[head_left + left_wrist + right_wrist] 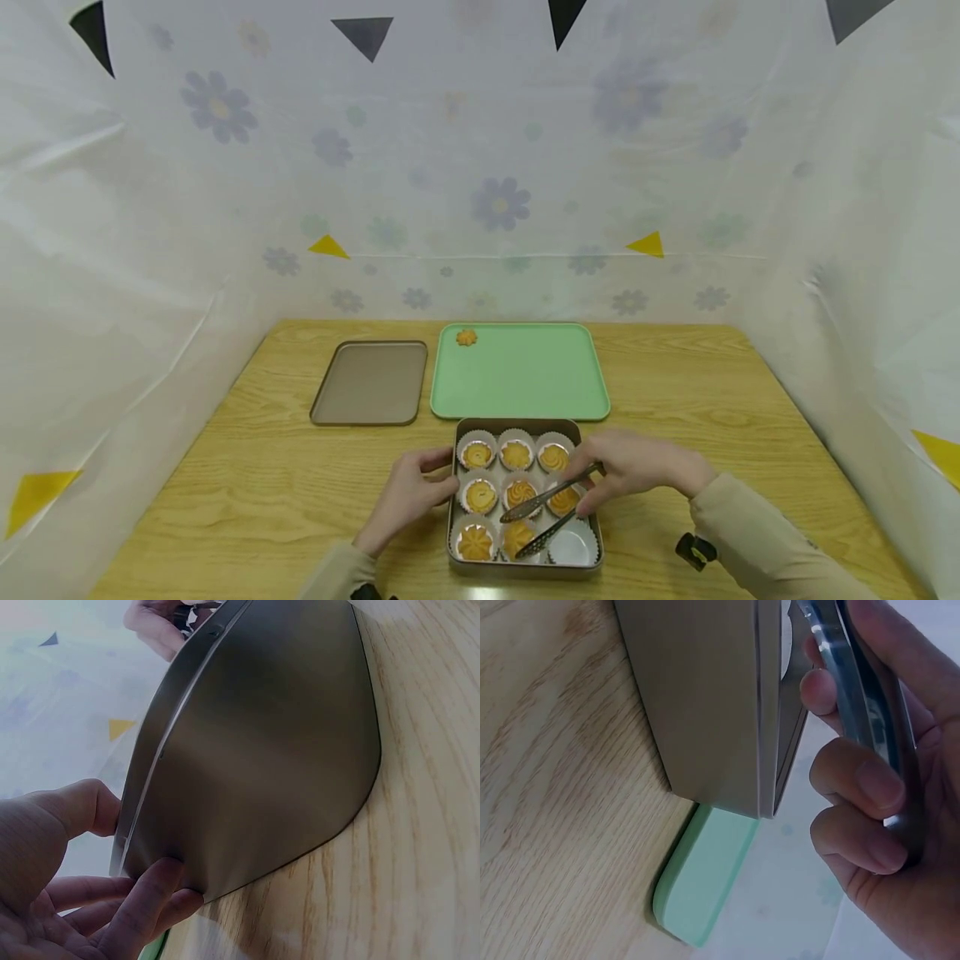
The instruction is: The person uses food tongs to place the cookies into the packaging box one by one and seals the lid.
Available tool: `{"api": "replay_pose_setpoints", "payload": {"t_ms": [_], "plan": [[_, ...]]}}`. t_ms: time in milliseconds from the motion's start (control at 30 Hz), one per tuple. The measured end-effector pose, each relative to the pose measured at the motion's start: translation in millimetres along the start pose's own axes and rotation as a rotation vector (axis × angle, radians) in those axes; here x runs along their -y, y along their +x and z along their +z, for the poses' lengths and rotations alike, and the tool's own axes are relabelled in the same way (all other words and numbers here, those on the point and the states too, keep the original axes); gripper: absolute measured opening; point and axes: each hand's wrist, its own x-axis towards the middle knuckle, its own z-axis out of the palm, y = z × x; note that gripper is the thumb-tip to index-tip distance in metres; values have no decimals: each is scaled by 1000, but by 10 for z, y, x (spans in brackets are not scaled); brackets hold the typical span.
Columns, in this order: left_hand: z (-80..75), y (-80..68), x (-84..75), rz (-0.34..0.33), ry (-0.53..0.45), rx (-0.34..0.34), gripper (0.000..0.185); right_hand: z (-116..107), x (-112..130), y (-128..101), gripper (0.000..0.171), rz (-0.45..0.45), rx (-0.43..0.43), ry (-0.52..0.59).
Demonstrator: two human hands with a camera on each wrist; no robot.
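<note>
A square metal tin (525, 572) holds several cookies in white paper cups, with one bare paper cup (572, 543) at its near right corner. My left hand (411, 493) holds the tin's left wall, its thumb at the rim and fingers against the outer side in the left wrist view. My right hand (628, 468) grips metal tongs (551, 493), its fingers curled round the arms in the right wrist view. The tongs' tips are spread over the near middle cookie (517, 536), one on each side; whether they touch it I cannot tell.
Just behind the tin lies a green tray (521, 375) with a single flower-shaped cookie (467, 337) at its far left corner. A brown tray (372, 383) lies to its left. White patterned sheeting (502, 167) encloses the wooden table (262, 483) at back and sides.
</note>
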Motion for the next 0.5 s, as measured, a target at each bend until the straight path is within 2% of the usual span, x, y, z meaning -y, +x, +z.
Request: {"api": "replay_pose_setpoints", "payload": {"t_ms": [300,500], "plan": [[0,9,-3,-5,2,7,56,16,21,12,34,28,-1,-25],[-3,2,-13,-5,-19,10,56,32,64,16,34,53,-5,-102]]}}
